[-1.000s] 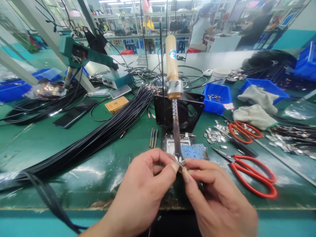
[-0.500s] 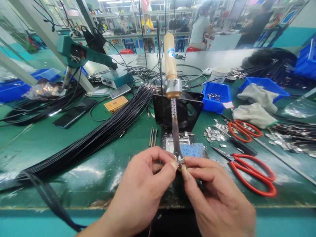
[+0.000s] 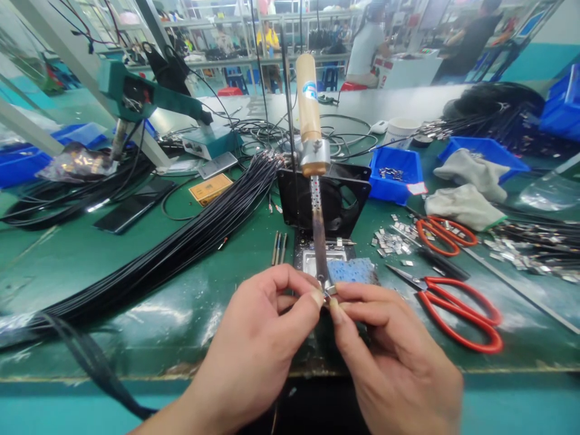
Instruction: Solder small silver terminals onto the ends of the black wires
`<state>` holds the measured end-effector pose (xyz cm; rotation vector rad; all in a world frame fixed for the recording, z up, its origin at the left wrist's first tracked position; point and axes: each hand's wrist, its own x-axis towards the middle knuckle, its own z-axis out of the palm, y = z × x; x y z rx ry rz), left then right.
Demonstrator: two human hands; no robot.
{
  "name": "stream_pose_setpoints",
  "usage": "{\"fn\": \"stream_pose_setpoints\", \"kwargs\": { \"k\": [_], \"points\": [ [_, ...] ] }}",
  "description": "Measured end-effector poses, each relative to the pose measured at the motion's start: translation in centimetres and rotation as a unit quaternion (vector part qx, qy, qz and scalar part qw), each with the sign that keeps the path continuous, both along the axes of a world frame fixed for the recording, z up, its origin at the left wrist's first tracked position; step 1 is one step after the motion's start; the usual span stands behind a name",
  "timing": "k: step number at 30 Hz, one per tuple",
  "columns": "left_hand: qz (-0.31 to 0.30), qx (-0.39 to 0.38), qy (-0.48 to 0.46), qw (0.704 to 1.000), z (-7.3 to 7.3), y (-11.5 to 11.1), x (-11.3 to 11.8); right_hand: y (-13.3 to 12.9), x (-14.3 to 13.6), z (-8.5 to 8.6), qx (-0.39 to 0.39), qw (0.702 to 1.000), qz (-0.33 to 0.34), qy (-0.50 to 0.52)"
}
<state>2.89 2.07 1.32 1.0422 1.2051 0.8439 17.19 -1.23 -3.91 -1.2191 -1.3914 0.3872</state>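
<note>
Wood-handled iron: held nearly upright, handle uppermost, by a metal clamp; its dark shaft points down towards our fingertips, and we measure every place from it.
Small metal piece: just below the iron's tip and slightly to its right; we cannot tell whether the two touch.
Right hand: below and right of the iron, thumb and forefinger pinching that piece.
Left hand: below and left of the iron, thumb and forefinger pressed together beside the piece; whatever we pinch there is too fine to make out.
Blue sponge: just right of the iron's lower shaft.
Black fan: directly behind the shaft, standing on the green worktop.
Thin rods: lying near the iron on its left.
Black cable bundle: stretching from behind the iron on its left, out towards our side of the worktop.
Yellow box: left of the iron, beyond the bundle, with a dark phone farther left.
Loose metal bits: scattered right of the iron, behind our nearer red-handled scissors.
Blue bin: right of the fan and the iron, holding more small parts.
Pale gloves: well to the iron's right, past the bin.
</note>
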Motion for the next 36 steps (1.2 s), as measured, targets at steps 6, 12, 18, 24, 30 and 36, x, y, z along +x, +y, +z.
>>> {"fn": "stream_pose_setpoints", "kwargs": {
  "k": [6, 12, 18, 24, 30, 36],
  "points": [
    [-0.001, 0.006, 0.006, 1.0, 0.0, -0.05, 0.0, -0.17, -0.02, 0.03, 0.002, 1.0, -0.004, 0.001],
    [-0.005, 0.01, 0.001, 1.0, 0.12, 0.09, 0.11, -0.08, -0.05, 0.03, 0.007, 1.0, -0.003, -0.001],
    [-0.003, 0.006, 0.001, 1.0, 0.08, 0.06, 0.08, -0.16, -0.05, -0.12, 0.011, 1.0, 0.0, 0.01],
    [-0.005, 0.0, 0.0, 1.0, 0.18, -0.11, 0.07, -0.1, -0.06, -0.15, 0.026, 0.999, 0.014, 0.022],
    [-0.003, 0.004, 0.004, 1.0, 0.35, -0.06, 0.05, -0.15, 0.04, -0.2, 0.031, 0.999, 0.02, 0.02],
    [-0.01, -0.001, 0.01, 1.0, 0.39, -0.07, -0.05, -0.35, -0.04, -0.49, 0.023, 0.999, 0.02, 0.031]
  ]
}}
